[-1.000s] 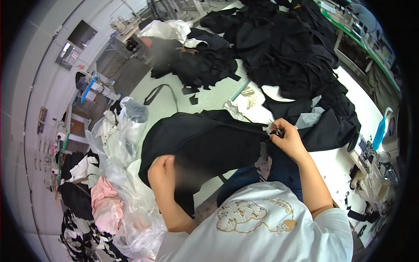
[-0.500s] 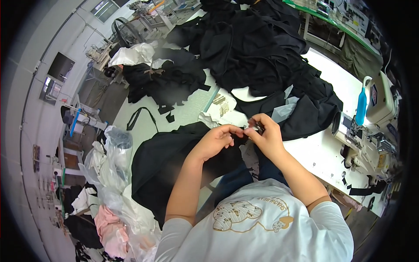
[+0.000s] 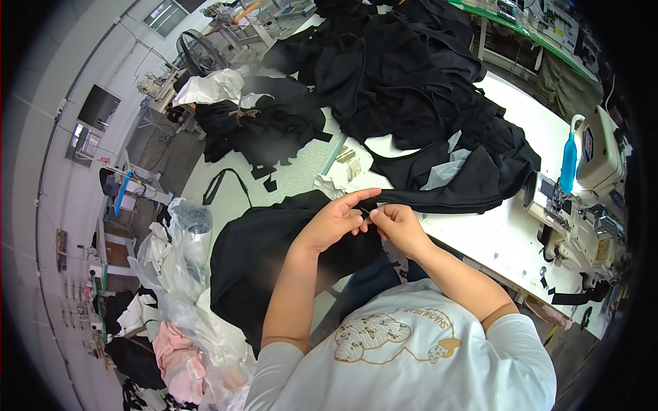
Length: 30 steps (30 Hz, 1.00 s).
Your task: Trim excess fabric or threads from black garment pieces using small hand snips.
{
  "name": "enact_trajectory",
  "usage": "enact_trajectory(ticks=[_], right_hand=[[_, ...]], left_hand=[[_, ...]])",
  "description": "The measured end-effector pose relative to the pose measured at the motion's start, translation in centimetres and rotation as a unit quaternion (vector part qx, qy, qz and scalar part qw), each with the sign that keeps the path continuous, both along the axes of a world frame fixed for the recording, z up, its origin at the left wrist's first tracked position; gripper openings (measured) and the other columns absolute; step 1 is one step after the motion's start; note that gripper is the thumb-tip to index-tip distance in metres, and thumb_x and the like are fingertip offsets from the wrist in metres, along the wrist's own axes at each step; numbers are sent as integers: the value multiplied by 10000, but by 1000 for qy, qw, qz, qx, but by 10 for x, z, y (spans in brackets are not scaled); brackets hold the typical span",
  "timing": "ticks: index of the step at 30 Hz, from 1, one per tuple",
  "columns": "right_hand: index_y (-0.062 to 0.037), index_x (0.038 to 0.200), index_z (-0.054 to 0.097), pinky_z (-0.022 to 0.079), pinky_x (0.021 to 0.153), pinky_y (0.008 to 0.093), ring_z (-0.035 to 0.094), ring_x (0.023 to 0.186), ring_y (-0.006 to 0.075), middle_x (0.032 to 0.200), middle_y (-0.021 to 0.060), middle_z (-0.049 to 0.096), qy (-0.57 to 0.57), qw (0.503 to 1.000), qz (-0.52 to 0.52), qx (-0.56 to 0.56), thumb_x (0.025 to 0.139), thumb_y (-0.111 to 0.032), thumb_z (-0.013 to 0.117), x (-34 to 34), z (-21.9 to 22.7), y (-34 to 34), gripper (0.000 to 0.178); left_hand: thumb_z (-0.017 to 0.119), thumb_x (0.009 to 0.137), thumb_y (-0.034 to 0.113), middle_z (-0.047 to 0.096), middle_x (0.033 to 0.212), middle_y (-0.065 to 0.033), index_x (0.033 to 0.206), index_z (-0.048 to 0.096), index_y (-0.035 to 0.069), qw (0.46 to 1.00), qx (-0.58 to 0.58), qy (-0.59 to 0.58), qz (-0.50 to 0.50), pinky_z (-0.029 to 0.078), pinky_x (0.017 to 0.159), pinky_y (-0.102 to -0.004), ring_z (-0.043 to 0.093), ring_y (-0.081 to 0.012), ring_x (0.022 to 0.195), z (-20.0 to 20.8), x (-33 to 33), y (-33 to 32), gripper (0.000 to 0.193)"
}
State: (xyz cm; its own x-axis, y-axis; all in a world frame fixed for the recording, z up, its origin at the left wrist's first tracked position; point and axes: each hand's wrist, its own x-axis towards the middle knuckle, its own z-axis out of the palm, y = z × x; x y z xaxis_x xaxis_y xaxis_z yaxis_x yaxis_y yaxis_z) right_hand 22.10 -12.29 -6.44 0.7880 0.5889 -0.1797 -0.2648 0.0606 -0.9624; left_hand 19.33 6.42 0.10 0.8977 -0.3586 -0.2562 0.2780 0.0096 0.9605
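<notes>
My left hand (image 3: 332, 222) is over the black cloth (image 3: 267, 236) at the table's near edge, its index finger stretched out and its thumb bent in toward the other fingers. Close beside it, my right hand (image 3: 399, 227) is closed in a pinch. Between the fingertips of both hands shows a small dark piece (image 3: 366, 212), too small to name. Just beyond my fingers runs a folded black garment edge (image 3: 439, 201), with a pale grey piece (image 3: 447, 171) lying on the garment.
A large heap of black garments (image 3: 391, 75) covers the far table. To the right stands a sewing machine (image 3: 582, 219) with a blue-handled tool (image 3: 568, 164) near it. Smaller black pieces (image 3: 264, 130) and a thin black strap (image 3: 223, 181) lie left. Plastic bags (image 3: 185, 274) hang at the left edge.
My right hand has moved left and down, from an open pinch to a closed one beside my left hand. The dark item earlier seen in its palm is now hidden.
</notes>
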Motion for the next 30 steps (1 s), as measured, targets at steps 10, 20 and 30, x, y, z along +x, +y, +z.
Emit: enact_trajectory(ticks=[10, 20, 30], right_hand=[[-41, 972, 619, 481, 630, 380, 589, 754, 289, 837, 85, 572, -581, 758, -254, -151, 677, -149, 795, 2, 43, -38, 360], [-40, 861, 660, 515, 621, 401, 658, 685, 320, 753, 120, 668, -443, 863, -102, -219, 761, -160, 745, 20, 39, -59, 178], [-43, 876, 686, 502, 665, 393, 617, 785, 295, 869, 76, 619, -530, 818, -140, -176, 731, -95, 740, 4, 25, -73, 163]], left_hand=[[680, 825, -59, 693, 976, -60, 1033, 677, -24, 930, 232, -202, 201, 509, 823, -240, 648, -127, 876, 14, -21, -27, 210], [693, 830, 2, 675, 891, -107, 935, 657, 3, 857, 298, -317, 277, 518, 733, -297, 667, -216, 792, 10, -21, -27, 111], [697, 802, 73, 662, 1076, -119, 888, 648, -7, 851, 377, -346, 119, 482, 943, -414, 619, -308, 1045, -31, -3, -57, 127]])
